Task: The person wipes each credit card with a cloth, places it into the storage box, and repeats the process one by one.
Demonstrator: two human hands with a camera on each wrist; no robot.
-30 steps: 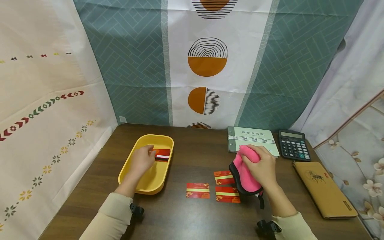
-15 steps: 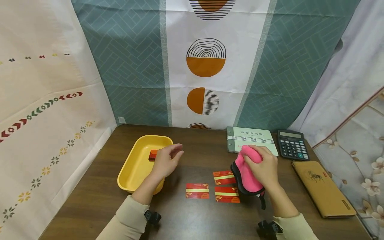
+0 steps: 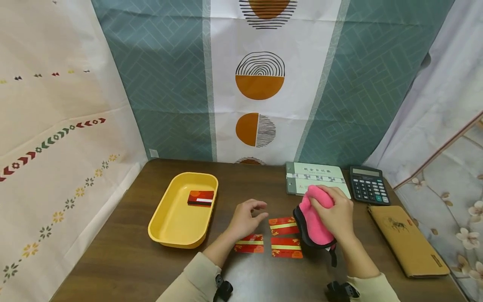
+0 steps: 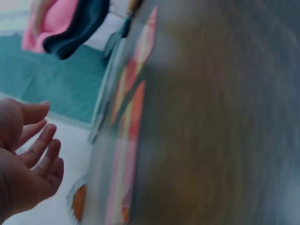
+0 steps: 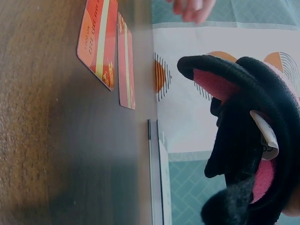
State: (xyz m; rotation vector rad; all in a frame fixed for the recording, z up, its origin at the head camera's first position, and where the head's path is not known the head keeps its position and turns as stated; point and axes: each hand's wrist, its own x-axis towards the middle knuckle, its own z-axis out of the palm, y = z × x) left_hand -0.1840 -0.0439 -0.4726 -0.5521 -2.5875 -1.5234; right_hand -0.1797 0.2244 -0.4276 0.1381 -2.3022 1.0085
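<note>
My left hand [image 3: 245,218] hovers above the table at the back of the left red card [image 3: 253,244], partly covering it. Its fingers and thumb are loosely bent and apart, with nothing between them, as the left wrist view also shows of the hand [image 4: 30,164]. Two more red cards with a pale yellow stripe, the rear one [image 3: 277,226] and the front one [image 3: 286,248], lie to its right. Above the table my right hand [image 3: 337,212] grips a pink plush pouch [image 3: 317,222]. In the right wrist view the black-edged pouch [image 5: 243,136] gapes, with a white tag inside.
On the left stands a yellow tray [image 3: 162,235] with red cards [image 3: 201,195] in it. A pale green notebook [image 3: 320,174] and a calculator [image 3: 369,184] lie at the back right. Along the right edge is a tan wallet [image 3: 407,239].
My left hand has moved right, from inside the yellow tray to above the cards on the table, uncovering the cards in the tray. My right hand still holds the pouch in nearly the same place.
</note>
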